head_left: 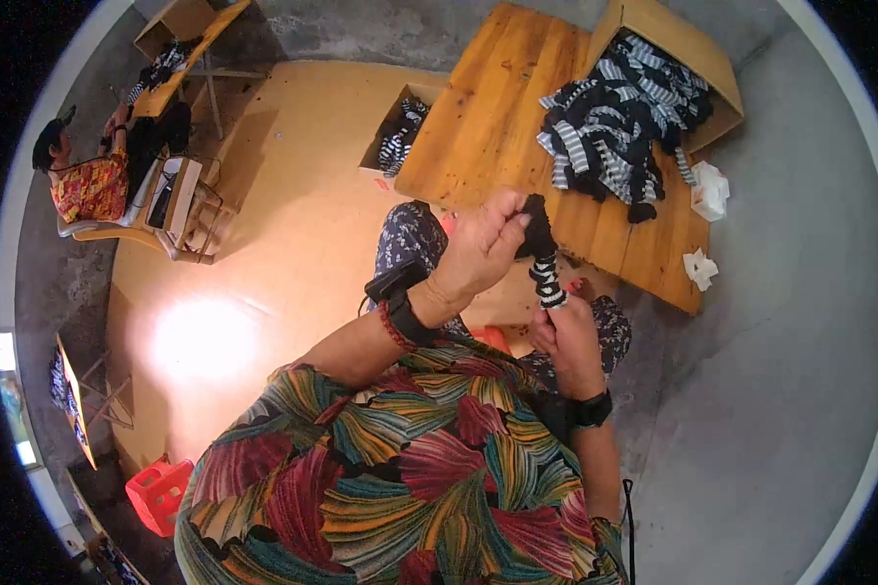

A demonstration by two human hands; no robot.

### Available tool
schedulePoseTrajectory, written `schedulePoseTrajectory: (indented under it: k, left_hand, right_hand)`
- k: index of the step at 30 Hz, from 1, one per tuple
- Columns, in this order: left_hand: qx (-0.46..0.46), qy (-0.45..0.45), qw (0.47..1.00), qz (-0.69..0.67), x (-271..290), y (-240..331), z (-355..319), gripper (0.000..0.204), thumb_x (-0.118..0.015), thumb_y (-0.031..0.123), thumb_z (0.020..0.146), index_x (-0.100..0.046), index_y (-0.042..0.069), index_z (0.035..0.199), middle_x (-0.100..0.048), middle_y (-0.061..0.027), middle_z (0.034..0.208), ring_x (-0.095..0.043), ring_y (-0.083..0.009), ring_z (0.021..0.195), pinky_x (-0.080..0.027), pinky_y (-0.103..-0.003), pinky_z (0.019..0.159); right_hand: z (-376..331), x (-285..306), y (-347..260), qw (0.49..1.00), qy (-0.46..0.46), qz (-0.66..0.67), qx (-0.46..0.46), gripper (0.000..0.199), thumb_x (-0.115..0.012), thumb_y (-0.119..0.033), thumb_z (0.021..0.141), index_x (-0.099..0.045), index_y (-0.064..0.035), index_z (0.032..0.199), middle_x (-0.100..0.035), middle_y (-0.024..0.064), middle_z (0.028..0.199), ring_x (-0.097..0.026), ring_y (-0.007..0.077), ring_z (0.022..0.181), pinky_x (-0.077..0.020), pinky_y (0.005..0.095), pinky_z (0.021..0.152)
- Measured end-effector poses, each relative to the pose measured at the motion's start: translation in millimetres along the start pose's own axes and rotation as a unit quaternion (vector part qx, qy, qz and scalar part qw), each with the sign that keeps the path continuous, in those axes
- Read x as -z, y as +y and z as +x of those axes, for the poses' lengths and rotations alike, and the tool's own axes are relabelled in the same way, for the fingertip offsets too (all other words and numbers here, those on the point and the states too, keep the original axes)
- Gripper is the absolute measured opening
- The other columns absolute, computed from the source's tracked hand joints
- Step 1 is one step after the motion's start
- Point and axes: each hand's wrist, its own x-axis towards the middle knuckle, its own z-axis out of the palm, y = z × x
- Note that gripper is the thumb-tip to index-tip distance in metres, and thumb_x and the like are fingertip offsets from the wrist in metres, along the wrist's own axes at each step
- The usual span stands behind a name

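A black-and-white striped knit sock point(547, 281) is stretched between my two hands in front of my body, near the table's edge. My left hand point(480, 244) is closed, with thumb and fingers pinching the black upper end. Below it, my right hand point(568, 339) is closed at the striped lower end; whether its fingertips go inside the sock is hidden. Beyond my hands, a heap of similar striped socks point(610, 136) spills from a tipped cardboard box point(720, 90) onto the wooden table point(478, 102).
Left of the table, a smaller cardboard box point(371, 148) holds more striped pieces. White tissue packet point(710, 192) and crumpled tissue point(699, 269) lie at the table's right edge. Another person point(90, 185) sits at a far-left table. A red plastic stool point(159, 495) stands lower left.
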Motion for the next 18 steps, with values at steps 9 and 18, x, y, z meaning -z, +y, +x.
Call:
schedulePoseTrajectory:
  k: [9, 18]
  left_hand:
    - [0.034, -0.015, 0.997, -0.073, 9.5, 6.1, 5.5, 0.008, -0.047, 0.006, 0.082, -0.048, 0.003, 0.09, -0.053, -0.0073, 0.074, -0.055, -0.0203, 0.069, -0.041, -0.032, 0.058]
    - [0.072, -0.166, 0.908, -0.378, 26.1, 31.9, 23.9, 0.033, -0.047, 0.031, 0.085, -0.053, 0.002, 0.102, -0.056, -0.0053, 0.097, -0.053, -0.011, 0.086, -0.041, -0.026, 0.079]
  right_hand:
    - [0.8, -9.1, -8.9, 0.995, 0.031, -0.05, 0.077, 0.023, -0.049, -0.019, 0.084, -0.051, -0.0034, 0.067, -0.041, -0.0027, 0.047, -0.035, 0.0055, 0.039, -0.0271, 0.0198, 0.039]
    - [1.8, 6.6, -9.1, 0.996, -0.077, 0.031, 0.017, 0.023, -0.048, -0.017, 0.085, -0.052, -0.0035, 0.067, -0.039, -0.0028, 0.046, -0.032, 0.005, 0.037, -0.0224, 0.0196, 0.037]
